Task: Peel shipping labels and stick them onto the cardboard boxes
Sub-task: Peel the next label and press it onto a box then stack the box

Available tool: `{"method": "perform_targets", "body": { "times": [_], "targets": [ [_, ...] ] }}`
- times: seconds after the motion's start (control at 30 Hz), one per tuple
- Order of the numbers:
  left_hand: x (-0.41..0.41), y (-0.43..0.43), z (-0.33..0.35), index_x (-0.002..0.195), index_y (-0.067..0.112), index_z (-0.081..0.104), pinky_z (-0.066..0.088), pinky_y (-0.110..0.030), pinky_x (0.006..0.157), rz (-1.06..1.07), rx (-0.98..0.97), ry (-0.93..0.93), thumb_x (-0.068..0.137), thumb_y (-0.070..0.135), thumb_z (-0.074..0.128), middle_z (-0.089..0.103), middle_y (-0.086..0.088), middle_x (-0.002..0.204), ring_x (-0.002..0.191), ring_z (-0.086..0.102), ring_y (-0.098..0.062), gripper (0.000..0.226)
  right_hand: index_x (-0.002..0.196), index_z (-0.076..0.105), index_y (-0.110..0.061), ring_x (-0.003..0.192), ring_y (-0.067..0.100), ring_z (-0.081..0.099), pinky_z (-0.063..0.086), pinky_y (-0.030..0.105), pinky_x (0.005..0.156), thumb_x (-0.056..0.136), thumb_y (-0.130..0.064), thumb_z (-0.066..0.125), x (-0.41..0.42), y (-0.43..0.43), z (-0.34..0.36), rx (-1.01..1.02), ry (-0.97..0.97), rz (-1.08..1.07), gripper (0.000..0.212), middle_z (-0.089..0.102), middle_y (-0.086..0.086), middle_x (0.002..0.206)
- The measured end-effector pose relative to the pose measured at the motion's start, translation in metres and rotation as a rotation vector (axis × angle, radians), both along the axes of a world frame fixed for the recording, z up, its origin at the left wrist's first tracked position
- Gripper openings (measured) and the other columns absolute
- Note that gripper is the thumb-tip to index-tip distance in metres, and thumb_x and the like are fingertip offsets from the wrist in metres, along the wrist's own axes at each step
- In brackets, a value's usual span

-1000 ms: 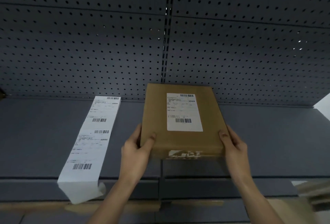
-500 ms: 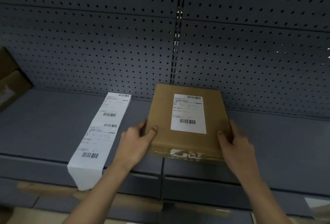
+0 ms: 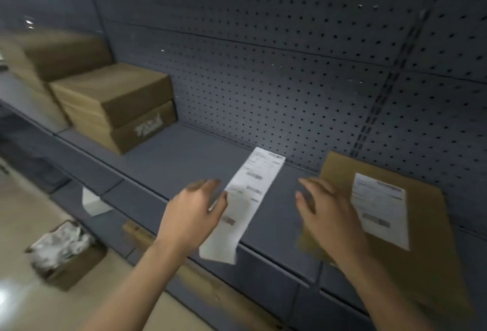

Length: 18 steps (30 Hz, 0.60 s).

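Labelled box (image 3: 421,238) lies flat on the shelf (image 3: 184,162) at the right of the view, its far edge near the pegboard (image 3: 290,67), with its white label (image 3: 379,209) stuck square on the top face. Half a second ago both hands gripped this box by its near corners; now they have let go. The right hand (image 3: 326,214) hangs with fingers spread and holds nothing. It overlaps the box's left edge in the view, but blur hides whether it touches the cardboard. The left hand (image 3: 195,214) is likewise loose and empty, fingers relaxed, over the near part of the label strip (image 3: 253,191); I cannot tell if it rests on the paper.

That strip lies on the shelf between the hands, running back toward the pegboard, its near end curling over the shelf's front lip. The view has also swung left, bringing in a stack of boxes (image 3: 113,101) further along the shelf; no labels show on the faces in view. On the floor (image 3: 31,225) below stands an open carton (image 3: 66,254) of crumpled white paper, probably spent backing.

My reading is that this box is finished and set aside. The next round calls for either peeling a label from the strip under the left hand or fetching a bare box from the stack. The overhanging strip end could slide off if brushed.
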<state>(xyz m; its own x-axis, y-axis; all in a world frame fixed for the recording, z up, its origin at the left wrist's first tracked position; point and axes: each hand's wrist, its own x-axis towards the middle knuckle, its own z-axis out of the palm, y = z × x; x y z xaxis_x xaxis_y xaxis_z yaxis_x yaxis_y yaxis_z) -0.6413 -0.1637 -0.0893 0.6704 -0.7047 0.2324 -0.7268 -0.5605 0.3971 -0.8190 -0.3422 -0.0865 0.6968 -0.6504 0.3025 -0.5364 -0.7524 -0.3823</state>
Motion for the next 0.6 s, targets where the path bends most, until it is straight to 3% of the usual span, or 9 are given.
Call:
{"method": "perform_targets", "body": {
  "times": [0.17, 0.6],
  "targets": [
    [0.057, 0.084, -0.003, 0.135, 0.026, 0.055, 0.054, -0.039, 0.084, 0.15, 0.005, -0.048, 0.097, 0.049, 0.045, 0.061, 0.002, 0.131, 0.118, 0.059, -0.022, 0.045, 0.135, 0.058, -0.015, 0.122, 0.017, 0.054, 0.049, 0.031, 0.097, 0.1, -0.035, 0.048, 0.085, 0.059, -0.001, -0.01, 0.042, 0.24, 0.042, 0.057, -0.001, 0.137],
    [0.222, 0.292, -0.009, 0.125, 0.019, 0.062, 0.053, -0.038, 0.077, 0.472, -0.091, -0.075, 0.098, 0.041, 0.049, 0.068, -0.001, 0.119, 0.109, 0.062, -0.025, 0.038, 0.137, 0.056, -0.018, 0.122, 0.016, 0.054, 0.045, 0.03, 0.097, 0.101, -0.04, 0.046, 0.31, 0.243, 0.017, -0.094, 0.093, 0.53, 0.043, 0.058, -0.003, 0.135]
  ]
}}
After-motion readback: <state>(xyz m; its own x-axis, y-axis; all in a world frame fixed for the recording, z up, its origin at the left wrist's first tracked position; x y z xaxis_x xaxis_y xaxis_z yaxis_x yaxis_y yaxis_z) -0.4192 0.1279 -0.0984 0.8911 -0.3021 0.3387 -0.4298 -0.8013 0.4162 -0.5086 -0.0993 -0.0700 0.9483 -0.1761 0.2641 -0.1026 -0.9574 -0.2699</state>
